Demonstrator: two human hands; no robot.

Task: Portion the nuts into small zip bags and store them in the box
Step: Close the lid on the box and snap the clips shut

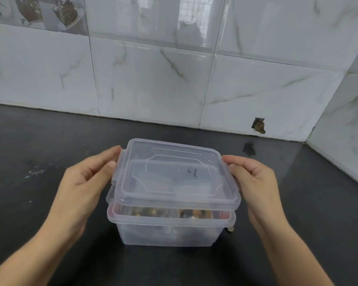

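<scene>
A clear plastic box (pixel 167 234) stands on the black counter in front of me. Through its wall and under the rim I see brown nuts in small bags (pixel 192 214). A clear lid (pixel 174 174) with side clips hovers just above the box, tilted slightly, its near edge close to the rim. My left hand (pixel 85 182) pinches the lid's left edge with thumb and fingers. On the opposite side my right hand (pixel 254 180) holds the lid's right edge the same way.
The black counter (pixel 50 151) runs back to a white marble-tiled wall (pixel 153 79), which turns a corner at the right. A small broken hole (pixel 259 125) sits low in the wall. A small object (pixel 230 229) peeks out beside the box's right base.
</scene>
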